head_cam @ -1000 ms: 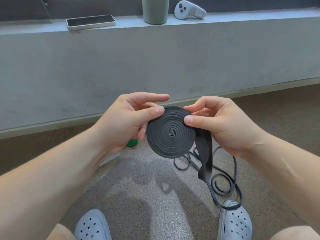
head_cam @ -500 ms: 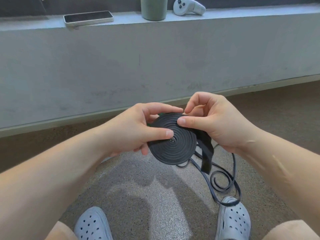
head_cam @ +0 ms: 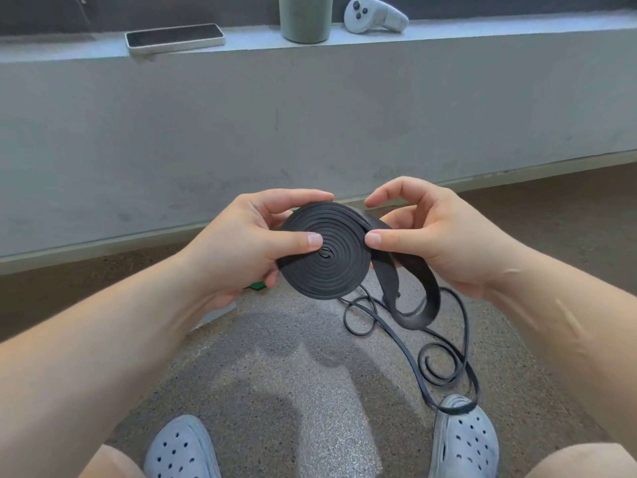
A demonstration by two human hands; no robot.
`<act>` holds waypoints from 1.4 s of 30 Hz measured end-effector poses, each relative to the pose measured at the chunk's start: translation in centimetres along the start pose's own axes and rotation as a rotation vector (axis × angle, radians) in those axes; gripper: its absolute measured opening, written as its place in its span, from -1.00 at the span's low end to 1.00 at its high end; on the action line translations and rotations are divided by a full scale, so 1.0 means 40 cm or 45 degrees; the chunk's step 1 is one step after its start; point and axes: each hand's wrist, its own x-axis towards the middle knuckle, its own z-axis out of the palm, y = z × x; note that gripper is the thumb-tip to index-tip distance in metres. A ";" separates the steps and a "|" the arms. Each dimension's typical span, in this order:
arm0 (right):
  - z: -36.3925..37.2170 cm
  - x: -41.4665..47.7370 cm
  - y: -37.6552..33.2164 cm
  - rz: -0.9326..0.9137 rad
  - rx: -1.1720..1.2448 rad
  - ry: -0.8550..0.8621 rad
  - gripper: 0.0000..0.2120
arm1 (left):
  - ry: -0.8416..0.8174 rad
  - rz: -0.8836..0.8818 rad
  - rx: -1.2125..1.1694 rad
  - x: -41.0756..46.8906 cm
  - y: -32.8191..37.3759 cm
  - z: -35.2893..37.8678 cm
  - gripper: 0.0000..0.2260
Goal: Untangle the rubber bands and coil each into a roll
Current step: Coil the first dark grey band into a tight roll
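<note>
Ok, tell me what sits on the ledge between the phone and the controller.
In the head view, a grey-green cylindrical cup stands between phone and controller.

Speckled grey-brown floor (head_cam: 275, 391), brightly lit in a patch at centre. Low grey concrete wall (head_cam: 310, 125) behind, pale skirting strip along its foot. On the ledge (head_cam: 482, 29) above: phone (head_cam: 174, 37), green cup (head_cam: 305, 17), white controller (head_cam: 374, 17).

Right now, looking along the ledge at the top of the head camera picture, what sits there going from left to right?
Phone → green cup → white game controller. All three rest on the grey ledge, apart from one another.
</note>
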 end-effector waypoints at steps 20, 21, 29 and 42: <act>-0.019 0.002 0.021 -0.021 0.023 0.137 -0.71 | 0.351 0.084 -0.239 0.025 -0.017 -0.015 -0.64; -0.024 0.003 0.028 0.011 -0.025 0.168 -0.73 | 0.398 0.088 -0.253 0.031 -0.017 -0.027 -0.64; -0.057 0.026 0.066 0.155 -0.695 0.560 -0.82 | 0.515 0.059 -0.192 0.051 -0.054 -0.062 -0.65; -0.051 0.006 0.041 0.116 0.651 0.068 -0.87 | 0.586 -0.085 -0.197 0.059 -0.094 -0.071 -0.66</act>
